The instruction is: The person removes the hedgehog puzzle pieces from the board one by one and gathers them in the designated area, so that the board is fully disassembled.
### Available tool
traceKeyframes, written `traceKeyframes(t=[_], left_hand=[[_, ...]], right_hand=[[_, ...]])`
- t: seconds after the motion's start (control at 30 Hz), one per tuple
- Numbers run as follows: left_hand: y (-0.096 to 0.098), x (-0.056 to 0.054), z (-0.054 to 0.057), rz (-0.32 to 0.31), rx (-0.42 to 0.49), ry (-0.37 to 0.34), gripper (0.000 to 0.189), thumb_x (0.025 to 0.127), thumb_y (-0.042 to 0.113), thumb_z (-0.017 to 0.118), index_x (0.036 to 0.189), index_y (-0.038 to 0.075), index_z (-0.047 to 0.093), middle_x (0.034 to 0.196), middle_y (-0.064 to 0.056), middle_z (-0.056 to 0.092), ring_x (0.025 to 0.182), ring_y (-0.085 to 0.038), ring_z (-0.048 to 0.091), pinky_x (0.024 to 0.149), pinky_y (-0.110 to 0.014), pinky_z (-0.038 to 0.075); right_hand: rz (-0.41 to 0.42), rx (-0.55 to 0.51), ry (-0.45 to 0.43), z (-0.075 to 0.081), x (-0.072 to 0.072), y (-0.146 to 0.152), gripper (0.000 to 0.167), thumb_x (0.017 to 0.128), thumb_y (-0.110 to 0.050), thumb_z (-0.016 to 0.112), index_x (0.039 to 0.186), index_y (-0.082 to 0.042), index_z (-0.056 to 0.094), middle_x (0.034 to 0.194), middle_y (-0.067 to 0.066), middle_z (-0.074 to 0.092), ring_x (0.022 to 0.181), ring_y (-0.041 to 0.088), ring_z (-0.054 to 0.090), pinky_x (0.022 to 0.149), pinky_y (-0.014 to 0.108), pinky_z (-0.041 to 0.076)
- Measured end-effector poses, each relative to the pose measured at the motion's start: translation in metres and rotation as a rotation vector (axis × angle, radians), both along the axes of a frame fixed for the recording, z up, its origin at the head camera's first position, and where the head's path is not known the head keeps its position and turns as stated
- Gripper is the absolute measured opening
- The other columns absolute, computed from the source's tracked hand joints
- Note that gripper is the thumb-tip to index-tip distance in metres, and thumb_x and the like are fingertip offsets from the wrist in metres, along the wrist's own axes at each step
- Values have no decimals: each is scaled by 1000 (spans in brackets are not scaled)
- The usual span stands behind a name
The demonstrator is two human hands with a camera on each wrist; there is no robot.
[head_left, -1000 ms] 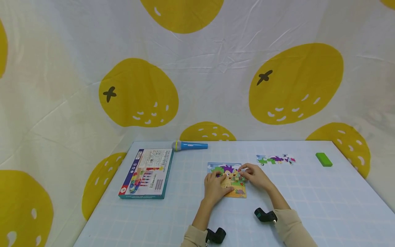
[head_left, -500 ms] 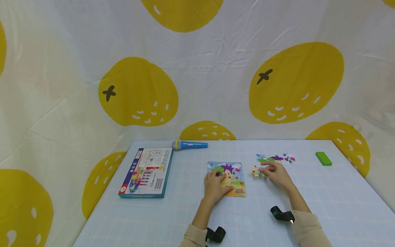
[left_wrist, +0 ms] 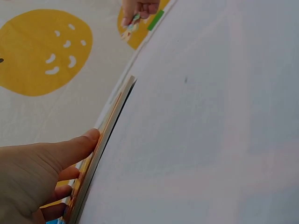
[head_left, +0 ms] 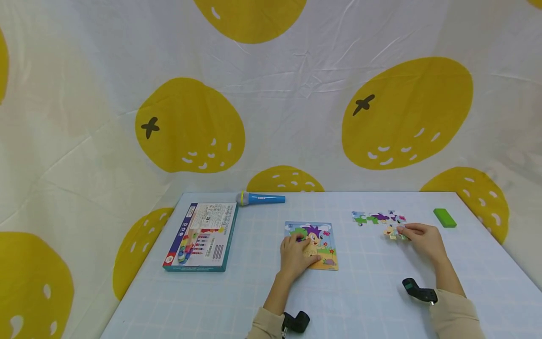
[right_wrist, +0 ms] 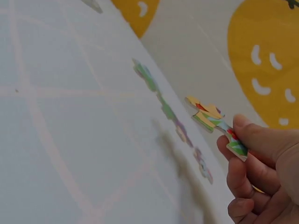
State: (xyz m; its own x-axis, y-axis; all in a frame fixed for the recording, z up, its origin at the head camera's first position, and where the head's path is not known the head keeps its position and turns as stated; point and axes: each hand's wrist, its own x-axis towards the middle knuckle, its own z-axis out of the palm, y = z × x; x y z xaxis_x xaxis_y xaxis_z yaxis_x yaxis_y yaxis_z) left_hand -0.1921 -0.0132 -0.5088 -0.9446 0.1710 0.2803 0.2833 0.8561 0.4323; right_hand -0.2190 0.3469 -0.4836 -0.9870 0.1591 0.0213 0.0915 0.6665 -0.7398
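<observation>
A square picture puzzle board [head_left: 328, 249] with a purple-haired cartoon animal lies flat on the table. My left hand [head_left: 294, 256] rests on its left part, hiding some of the picture; in the left wrist view the thumb and fingertips touch the board's face. Off to the right, my right hand [head_left: 425, 240] pinches a small cluster of joined jigsaw pieces [right_wrist: 205, 116] between thumb and fingers, held above the table. Just behind that cluster lies a strip of jigsaw pieces [head_left: 378, 218], partly linked, with blue, green and purple print.
A flat printed box [head_left: 201, 238] lies at the left of the table. Behind it is a blue toy microphone [head_left: 264, 199]. A green block [head_left: 444, 218] sits at the back right. Beyond the table's far edge hangs a fruit-patterned curtain [head_left: 292, 117].
My right hand has moved from the puzzle board rightward, carrying the joined jigsaw pieces to near the strip's right end. The left hand has stayed on the board.
</observation>
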Motion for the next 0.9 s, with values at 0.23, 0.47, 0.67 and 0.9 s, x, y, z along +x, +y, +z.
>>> traceKeyframes(t=[0.23,0.47,0.67,0.9], left_hand=[[-1,-1,-2,-3,-8,19,59,74,50,73,118,12,67,120,-5,56,101,-22,46,93,-41,36],[0,-1,-2,-7,-2,21,59,75,50,73,119,12,67,119,-5,56,103,-22,46,95,-42,36],[0,-1,-1,-5,-1,8,58,75,50,73,119,12,67,120,-5,56,104,-22,46,96,-43,35],[0,-1,-1,-2,4,-8,58,75,49,73,119,12,66,121,-5,56,107,-23,46,98,-44,34]], right_hand=[[-57,19,13,-8,-1,25,62,90,-46,57,113,12,60,93,19,68,69,4,51,56,17,44],[-48,45,-67,-7,-2,30,65,91,-46,56,115,15,56,94,24,66,80,25,55,67,33,45],[1,45,-101,-8,0,30,70,89,-47,58,122,13,50,112,34,56,101,44,49,83,56,44],[116,121,-124,-5,-1,30,70,83,-40,69,125,11,49,117,34,53,99,45,50,79,57,44]])
